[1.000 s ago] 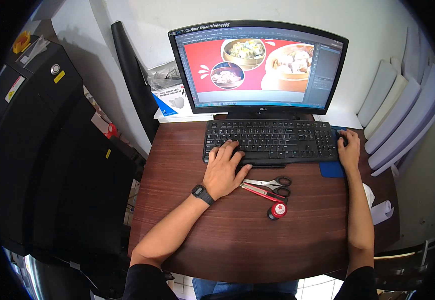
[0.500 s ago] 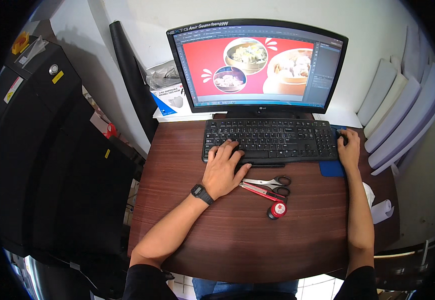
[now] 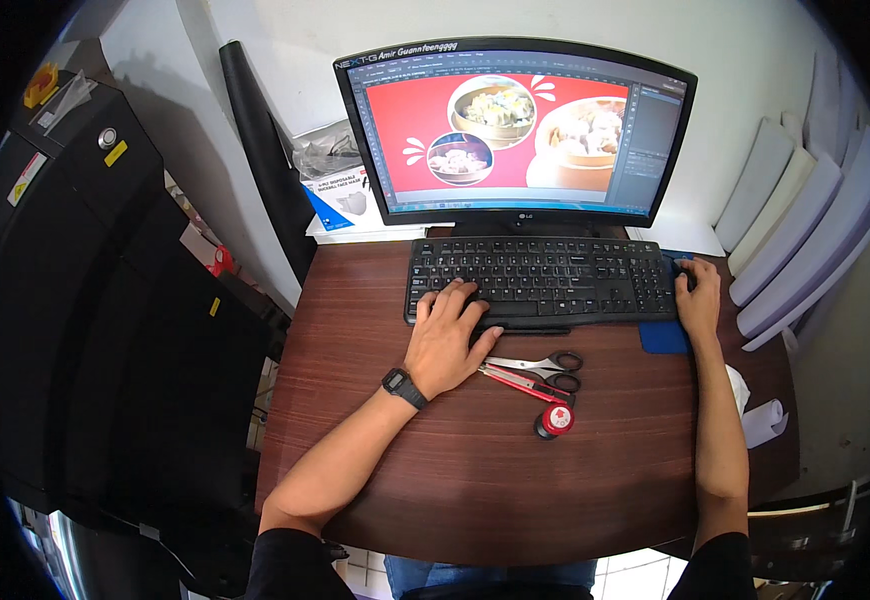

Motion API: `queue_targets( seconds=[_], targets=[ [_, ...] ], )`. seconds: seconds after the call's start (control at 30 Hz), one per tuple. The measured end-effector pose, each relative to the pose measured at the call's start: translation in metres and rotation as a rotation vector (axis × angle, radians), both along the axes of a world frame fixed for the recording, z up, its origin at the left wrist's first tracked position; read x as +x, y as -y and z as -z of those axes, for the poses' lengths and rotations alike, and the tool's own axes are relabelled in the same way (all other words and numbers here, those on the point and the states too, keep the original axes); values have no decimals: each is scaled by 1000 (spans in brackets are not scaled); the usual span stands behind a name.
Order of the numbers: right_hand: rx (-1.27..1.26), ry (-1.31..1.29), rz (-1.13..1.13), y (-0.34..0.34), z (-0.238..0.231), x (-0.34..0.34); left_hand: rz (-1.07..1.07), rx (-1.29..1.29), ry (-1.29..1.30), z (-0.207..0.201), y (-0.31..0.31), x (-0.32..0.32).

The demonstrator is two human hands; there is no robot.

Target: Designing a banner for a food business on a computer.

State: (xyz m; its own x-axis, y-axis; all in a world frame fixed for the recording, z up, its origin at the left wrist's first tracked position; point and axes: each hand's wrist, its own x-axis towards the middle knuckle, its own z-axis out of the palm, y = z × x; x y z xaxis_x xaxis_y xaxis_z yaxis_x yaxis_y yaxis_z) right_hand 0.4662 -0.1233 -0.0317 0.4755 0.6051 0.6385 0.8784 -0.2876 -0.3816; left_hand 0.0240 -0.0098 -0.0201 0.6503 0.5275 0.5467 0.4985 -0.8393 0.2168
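Note:
My left hand (image 3: 443, 345) rests on the lower left keys of a black keyboard (image 3: 545, 280), fingers spread and palm down. A black digital watch (image 3: 405, 388) circles that wrist. At the keyboard's right end my right hand (image 3: 697, 295) is curled over a dark computer mouse (image 3: 686, 278), mostly hidden under the fingers, on a blue mouse pad (image 3: 663, 338). Behind the keyboard stands a monitor (image 3: 515, 212) showing food pictures on red. Close to my left thumb lie scissors (image 3: 535, 368) with black handles and a red utility knife (image 3: 525, 383).
A small red-and-black round object (image 3: 555, 421) sits by the knife on the brown desk (image 3: 435, 480). A box of masks (image 3: 340, 200) stands left of the monitor. Paper rolls (image 3: 795, 220) lean at the right, and a large black machine (image 3: 105, 300) fills the left side.

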Motion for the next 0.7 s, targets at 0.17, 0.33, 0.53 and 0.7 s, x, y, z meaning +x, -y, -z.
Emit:
queue_targets(
  seconds=[0.17, 0.33, 0.53, 0.7],
  targets=[
    [18, 15, -13, 0, 4, 6, 6, -8, 4, -1, 0, 0],
    [33, 24, -24, -2, 7, 8, 15, 25, 33, -2, 0, 1],
    [30, 25, -22, -1, 3, 5, 9, 1, 96, -4, 0, 1],
    [30, 19, -19, -1, 5, 5, 4, -15, 78, -6, 2, 2]
  ],
)
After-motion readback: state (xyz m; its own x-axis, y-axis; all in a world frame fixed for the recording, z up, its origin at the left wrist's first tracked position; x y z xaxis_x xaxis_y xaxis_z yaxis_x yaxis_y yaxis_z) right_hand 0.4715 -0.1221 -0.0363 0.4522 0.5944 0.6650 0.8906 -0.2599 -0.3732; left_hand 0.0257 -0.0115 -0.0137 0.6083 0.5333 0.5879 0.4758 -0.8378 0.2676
